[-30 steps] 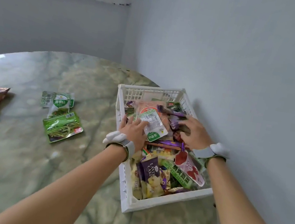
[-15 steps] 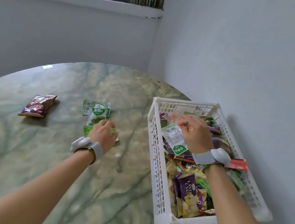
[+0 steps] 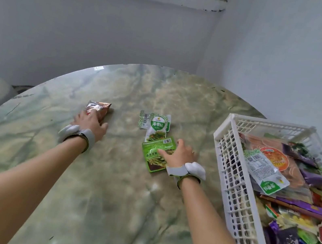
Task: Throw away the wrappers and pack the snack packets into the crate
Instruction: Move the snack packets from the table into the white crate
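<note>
L hand (image 3: 91, 122) lies on the near end of a brown foil snack packet (image 3: 98, 107), fingers over it; can't tell if it's gripped or just touched. R hand (image 3: 180, 154) sits on the green snack packet (image 3: 155, 155), thumb across its face, fingers curled at its right edge, holding it vs. the marble tabletop (image 3: 102, 186). Both wrists wear grey-and-white bands. Just beyond the green one, overlapping its far edge, a white-and-green seaweed packet (image 3: 156, 124). White plastic crate (image 3: 230, 176) at the table's right side, near the wall, heaped w/ assorted packets: orange, purple, green, yellow.
</note>
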### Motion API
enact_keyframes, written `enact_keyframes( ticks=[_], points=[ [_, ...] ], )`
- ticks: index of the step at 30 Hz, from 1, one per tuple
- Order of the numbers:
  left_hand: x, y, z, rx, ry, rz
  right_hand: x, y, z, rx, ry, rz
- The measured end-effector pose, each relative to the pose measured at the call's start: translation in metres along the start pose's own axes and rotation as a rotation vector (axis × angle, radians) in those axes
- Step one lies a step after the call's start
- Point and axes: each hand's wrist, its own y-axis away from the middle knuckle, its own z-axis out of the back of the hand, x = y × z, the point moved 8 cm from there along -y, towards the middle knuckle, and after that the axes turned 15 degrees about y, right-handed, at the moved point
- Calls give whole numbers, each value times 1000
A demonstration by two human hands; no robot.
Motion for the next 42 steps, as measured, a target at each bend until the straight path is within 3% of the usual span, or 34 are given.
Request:
enact_keyframes(
  ticks=[5,9,11,14,17,21,29,35,42],
  points=[
    [17,-36,3,-41,139,127,10,-15,-11,78,-57,-61],
    [17,-55,-4,15,252,205,27,-28,-9,151,-126,142],
    [3,-57,-6,90,397,229,38,-34,2,69,-79,187],
    [-39,-57,-13,224,668,139,42,-49,0,20,-89,88],
    [-91,-43,-35,497,821,61,38,-53,-3,-5,-205,-47],
    [-117,-32,-66,647,767,75,25,-40,-13,17,-495,-158],
    [-108,-12,-92,527,567,47,-35,-4,-17,119,-921,-316],
    [-140,24,-108,530,343,-140,-72,38,-3,145,-923,-294],
    [-151,70,-95,370,330,-69,-111,66,25,11,-832,-176]
  ],
)
